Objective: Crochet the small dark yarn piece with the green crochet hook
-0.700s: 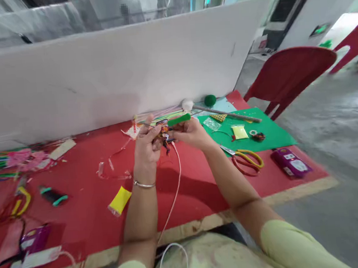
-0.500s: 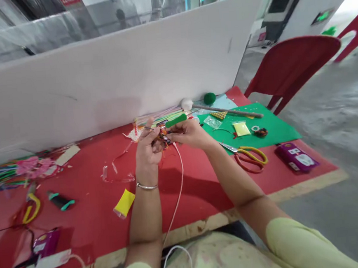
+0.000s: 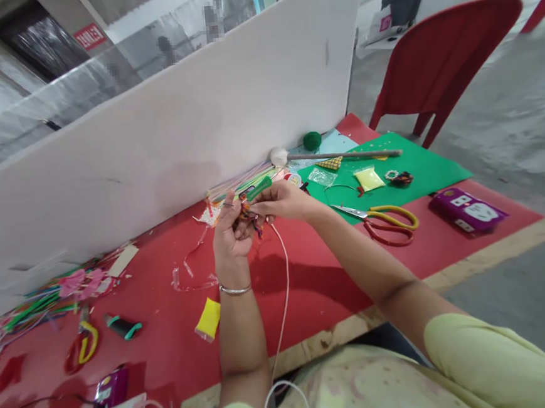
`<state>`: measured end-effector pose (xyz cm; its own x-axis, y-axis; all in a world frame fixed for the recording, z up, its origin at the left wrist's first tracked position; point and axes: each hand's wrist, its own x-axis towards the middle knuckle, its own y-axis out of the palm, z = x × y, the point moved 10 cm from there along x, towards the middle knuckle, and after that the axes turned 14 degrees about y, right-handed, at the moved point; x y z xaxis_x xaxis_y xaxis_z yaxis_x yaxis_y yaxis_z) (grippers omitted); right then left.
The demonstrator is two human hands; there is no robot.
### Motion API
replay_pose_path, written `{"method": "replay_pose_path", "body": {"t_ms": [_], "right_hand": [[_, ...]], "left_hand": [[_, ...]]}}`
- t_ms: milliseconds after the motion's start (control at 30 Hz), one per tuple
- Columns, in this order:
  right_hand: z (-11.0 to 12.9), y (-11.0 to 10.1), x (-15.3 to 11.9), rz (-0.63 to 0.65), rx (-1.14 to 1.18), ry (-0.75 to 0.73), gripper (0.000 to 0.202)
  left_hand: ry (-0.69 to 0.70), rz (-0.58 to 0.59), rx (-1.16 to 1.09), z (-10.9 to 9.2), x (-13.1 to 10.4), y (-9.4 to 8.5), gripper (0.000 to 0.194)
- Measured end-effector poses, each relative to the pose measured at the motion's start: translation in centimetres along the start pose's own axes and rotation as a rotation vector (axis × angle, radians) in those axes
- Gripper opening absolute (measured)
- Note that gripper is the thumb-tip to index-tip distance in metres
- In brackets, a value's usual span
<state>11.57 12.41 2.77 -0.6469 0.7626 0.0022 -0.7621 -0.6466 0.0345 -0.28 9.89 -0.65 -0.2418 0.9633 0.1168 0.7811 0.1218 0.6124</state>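
Left hand (image 3: 232, 240): grip was clamped on one small multicoloured piece (image 3: 246, 210), pinched at its fingertips, mid-frame. Right hand (image 3: 285, 202): grip was closed about one green-handled tool (image 3: 258, 188), just above the piece. The red desk (image 3: 165, 341) carried two yellow packets (image 3: 208, 319), lower centre and right of centre; two purple power strips (image 3: 471, 209), lower left and right.

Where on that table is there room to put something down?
The red table is bare between the black-and-green tool and the yellow packet, and between the white cord and the right forearm. It's crowded on the green sheet and behind the left hand and right hand, where thin coloured strips lie.
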Motion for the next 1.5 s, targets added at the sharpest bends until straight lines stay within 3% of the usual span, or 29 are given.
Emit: {"method": "replay_pose_path", "body": {"t_ms": [433, 1167, 1500], "right_hand": [[-0.9, -0.5, 0.7, -0.025, 0.087, 0.002, 0.019], [-1.2, -1.7, 0.1, -0.109, 0.132, 0.048, 0.026], [-0.4, -1.3, -0.1, -0.051, 0.064, 0.002, 0.031]], "left_hand": [[0.002, 0.026, -0.006, 0.3, -0.1, 0.3, 0.025], [0.027, 0.072, 0.039, 0.0, -0.3, 0.7, 0.034], [0.016, 0.058, 0.026, 0.1, -0.3, 0.7, 0.040]]}}
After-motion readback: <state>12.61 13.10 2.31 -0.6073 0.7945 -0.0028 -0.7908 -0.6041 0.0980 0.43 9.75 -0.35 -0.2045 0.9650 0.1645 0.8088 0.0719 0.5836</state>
